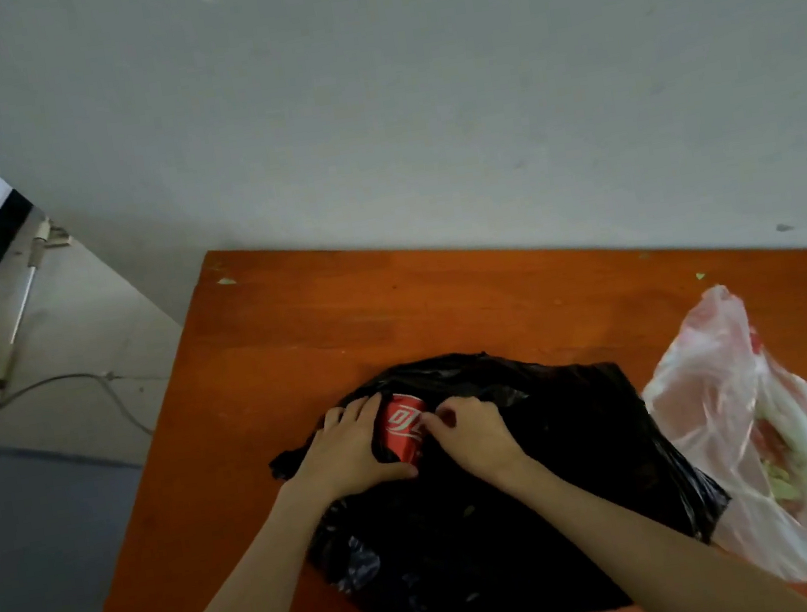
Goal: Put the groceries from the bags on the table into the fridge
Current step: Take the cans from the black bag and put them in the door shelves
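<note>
On the orange-brown wooden table [291, 332] lies a crumpled black plastic bag [523, 507], and both bare hands work at its far mouth. Between them shows a red soft-drink can with white lettering [404, 427], lying partly inside the bag, its lower end hidden by the film. The left hand [346, 451] rests flat and spread on the plastic just left of the can, fingers open, thumb stretched along the near side below it; it presses the bag down and grasps nothing. The right hand [471, 433] sits just right of the can with its fingers curled in toward the can's edge; they seem to pinch either the bag's rim or the can itself, and which one cannot be told from here.

The step in hand looks like the opening of the first bag and the freeing of its first item; nothing appears to be out yet. To the right of the right hand, touching the black bag's side, lies a translucent pink-white plastic bag [714, 391] with pale green and reddish contents, untouched.

The next move likely calls for peeling the film back off the can, closing one hand round its body, and lifting it clear while the other pins the bag. The fridge is not in view.
</note>
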{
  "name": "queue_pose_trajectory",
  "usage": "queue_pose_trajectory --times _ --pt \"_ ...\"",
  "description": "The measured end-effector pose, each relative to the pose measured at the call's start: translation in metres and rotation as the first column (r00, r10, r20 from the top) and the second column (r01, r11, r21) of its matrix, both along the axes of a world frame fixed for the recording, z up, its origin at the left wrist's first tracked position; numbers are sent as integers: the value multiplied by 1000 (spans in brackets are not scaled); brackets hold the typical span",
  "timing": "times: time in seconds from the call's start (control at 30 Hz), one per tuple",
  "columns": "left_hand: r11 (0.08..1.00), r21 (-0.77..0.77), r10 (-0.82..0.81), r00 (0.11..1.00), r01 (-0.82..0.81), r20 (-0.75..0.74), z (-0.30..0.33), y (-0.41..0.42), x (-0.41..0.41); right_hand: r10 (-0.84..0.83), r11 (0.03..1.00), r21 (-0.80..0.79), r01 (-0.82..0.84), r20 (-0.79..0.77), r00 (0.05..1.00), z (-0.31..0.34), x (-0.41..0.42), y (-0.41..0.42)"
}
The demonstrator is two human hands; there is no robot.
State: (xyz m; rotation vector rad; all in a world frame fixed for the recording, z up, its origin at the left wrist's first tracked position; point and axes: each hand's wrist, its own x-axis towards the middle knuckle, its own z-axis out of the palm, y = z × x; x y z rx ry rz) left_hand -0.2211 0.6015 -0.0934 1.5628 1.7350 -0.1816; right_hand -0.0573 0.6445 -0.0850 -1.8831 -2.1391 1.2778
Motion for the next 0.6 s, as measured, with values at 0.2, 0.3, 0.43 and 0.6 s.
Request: queue_pose_trajectory --times 0.2,0.3,0.43,0.6 --pt "994 -64 101 952 -86 289 4 -8 0 -523 743 -554 375 -131 842 -15 -19 -6" --pt "990 -69 138 919 -121 369 3 -13 -1 -506 737 -586 336 -149 849 -10 -17 -8" --pt "991 -72 129 912 -109 389 3 -16 -3 -527 726 -610 317 -198 826 -1 -12 -14" --pt "1000 4 26 973 -28 228 10 -15 -9 -454 861 -391 326 -300 839 3 -8 -25"
